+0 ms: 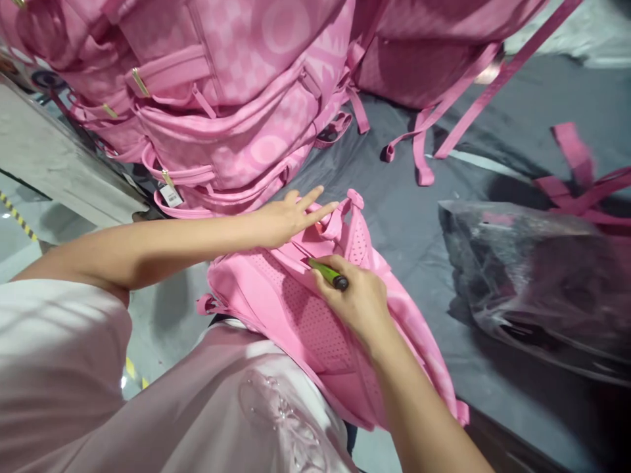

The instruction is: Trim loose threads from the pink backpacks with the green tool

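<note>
The largest thing is the table (404,230) under a dark grey cover, which has some wrinkles and goes from the centre to the right of the frame. In the upper left stands a pile of pink bags (231,125), soft and sagging into one another.

The pink backpack (296,302) is at the lower centre, in front of the person's body, with its perforated back panel turned up. It looks flat, so I judge it is rather light. The fabric seems soft and will probably fold when pushed; the padded panel should be a little stiffer. I do not expect it to be slippery or fragile, but a sharp point could mark its surface. A good place to take hold is the padded shoulder strap (359,242) or the thick upper edge, because the loose side may only crumple.

At the right of the frame lies a transparent plastic bag (522,282), which looks thin and more slippery.

The right hand (362,295), over the backpack, is closed around a small tool. The left hand (283,220) rests at the upper edge, with fingers stretched and parted, not closed around anything visible.

Smallest is the tool, a green handle (328,270) with black end; its tip I cannot see clearly.
</note>
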`<state>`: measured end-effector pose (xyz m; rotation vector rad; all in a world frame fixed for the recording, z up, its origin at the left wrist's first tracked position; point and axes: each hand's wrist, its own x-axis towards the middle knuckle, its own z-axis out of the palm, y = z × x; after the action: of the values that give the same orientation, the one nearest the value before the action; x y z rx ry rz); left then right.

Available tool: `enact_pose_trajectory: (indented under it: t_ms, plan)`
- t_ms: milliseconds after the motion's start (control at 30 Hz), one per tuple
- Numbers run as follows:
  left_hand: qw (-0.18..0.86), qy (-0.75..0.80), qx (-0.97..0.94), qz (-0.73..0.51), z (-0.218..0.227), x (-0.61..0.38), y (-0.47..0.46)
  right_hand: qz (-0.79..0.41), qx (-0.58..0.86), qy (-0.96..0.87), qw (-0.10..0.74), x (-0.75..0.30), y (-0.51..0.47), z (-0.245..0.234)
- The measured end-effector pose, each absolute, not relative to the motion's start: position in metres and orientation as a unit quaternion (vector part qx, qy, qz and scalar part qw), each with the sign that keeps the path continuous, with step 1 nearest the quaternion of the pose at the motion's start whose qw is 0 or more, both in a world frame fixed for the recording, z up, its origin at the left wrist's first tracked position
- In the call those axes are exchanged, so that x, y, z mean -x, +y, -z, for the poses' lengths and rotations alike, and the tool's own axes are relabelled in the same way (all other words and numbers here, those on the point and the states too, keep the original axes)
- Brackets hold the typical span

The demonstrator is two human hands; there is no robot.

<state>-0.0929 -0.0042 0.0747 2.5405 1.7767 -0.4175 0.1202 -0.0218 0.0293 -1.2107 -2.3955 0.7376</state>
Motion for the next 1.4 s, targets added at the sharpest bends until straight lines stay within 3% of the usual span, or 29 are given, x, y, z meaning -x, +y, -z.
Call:
enact_pose_trajectory:
  t_ms: [300, 467, 1033, 1400]
  plan:
    - [0.086, 0.573, -0.813, 0.064, -0.070, 0.114, 0.000, -0.315, 0.412, -0.819, 0.245, -0.094, -0.030, -0.023]
    - [0.092, 0.569, -0.811, 0.096, -0.070, 0.117, 0.005, -0.324, 0.380, -0.808, 0.312, -0.081, -0.030, -0.014]
    - [0.112, 0.571, -0.806, 0.107, -0.070, 0.114, 0.013, -0.238, 0.434, -0.809, 0.317, -0.062, -0.037, -0.014]
    - [0.127, 0.576, -0.801, 0.104, -0.070, 0.113, 0.013, -0.259, 0.433, -0.792, 0.343, -0.063, -0.041, -0.011]
